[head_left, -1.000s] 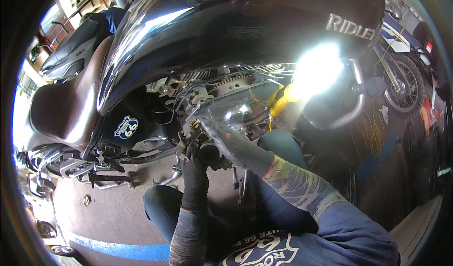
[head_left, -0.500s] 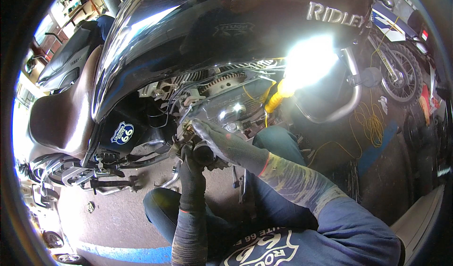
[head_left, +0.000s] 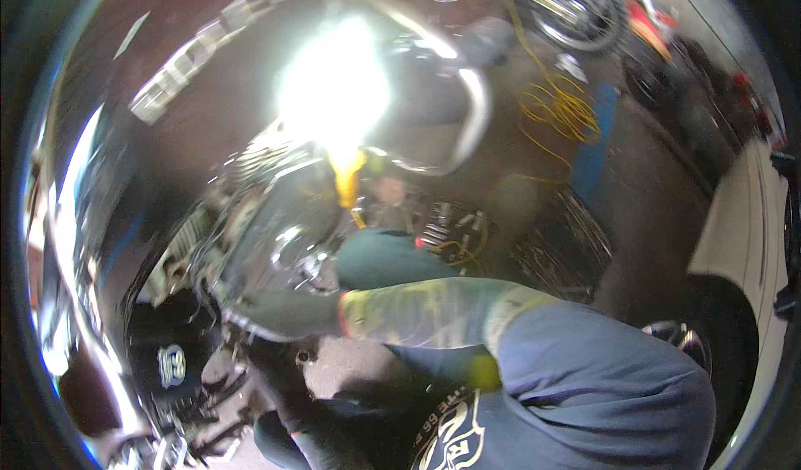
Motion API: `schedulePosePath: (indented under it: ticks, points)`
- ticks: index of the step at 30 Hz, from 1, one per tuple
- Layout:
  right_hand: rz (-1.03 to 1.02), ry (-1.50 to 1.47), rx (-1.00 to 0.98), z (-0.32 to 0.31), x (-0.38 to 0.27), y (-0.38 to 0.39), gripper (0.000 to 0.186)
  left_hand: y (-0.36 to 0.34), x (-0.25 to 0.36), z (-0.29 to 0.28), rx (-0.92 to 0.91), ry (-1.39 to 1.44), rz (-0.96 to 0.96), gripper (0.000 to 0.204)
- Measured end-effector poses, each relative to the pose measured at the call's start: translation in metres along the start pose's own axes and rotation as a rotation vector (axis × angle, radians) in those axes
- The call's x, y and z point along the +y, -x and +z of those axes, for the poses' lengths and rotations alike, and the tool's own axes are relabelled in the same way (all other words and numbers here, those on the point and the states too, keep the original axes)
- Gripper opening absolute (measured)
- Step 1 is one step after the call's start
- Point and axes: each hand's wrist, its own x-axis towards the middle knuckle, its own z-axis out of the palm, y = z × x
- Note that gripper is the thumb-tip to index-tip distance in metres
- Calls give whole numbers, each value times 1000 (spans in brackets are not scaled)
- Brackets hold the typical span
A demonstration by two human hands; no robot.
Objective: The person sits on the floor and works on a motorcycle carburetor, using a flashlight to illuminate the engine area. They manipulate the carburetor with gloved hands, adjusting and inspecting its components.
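Motion blur smears the head view. My right hand (head_left: 271, 316), in a dark grey glove, reaches left across to the side of a black motorcycle (head_left: 192, 128), by the frame below the engine (head_left: 292, 228). Just below it is my gloved left hand (head_left: 275, 374), its fingers wrapped by a metal part with a round mouth (head_left: 305, 356). Most of that part is hidden by the gloves and blur. The right fingertips are smeared against the cables and metal beside the engine, so their grip does not show.
A glaring work lamp with a yellow handle (head_left: 346, 178) hangs in front of the engine. Sockets (head_left: 435, 224) lie on the floor beyond my knee. A coiled yellow cord (head_left: 563, 111) lies farther right, below another motorcycle's wheel (head_left: 576, 11). A pale panel (head_left: 738, 211) stands at right.
The view has swung right, so the motorcycle, lamp and hands appear farther left. Both hands stay together near the metal part, now blurred.
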Motion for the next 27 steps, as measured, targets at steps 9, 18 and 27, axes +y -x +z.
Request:
schedulePosePath:
  ticks: [9, 18, 27]
  points:
    - [131, -184, 197, 1, -14, 12, 66, -2, -54, -3, 327, -297, 75, 44]
    - [43, -130, 210, -12, -19, 11, 71, -8, -26, 25, 192, -403, 14, 42]
    - [28, -158, 380, -23, -19, 15, 60, -19, -15, 62, 73, -427, 15, 41]
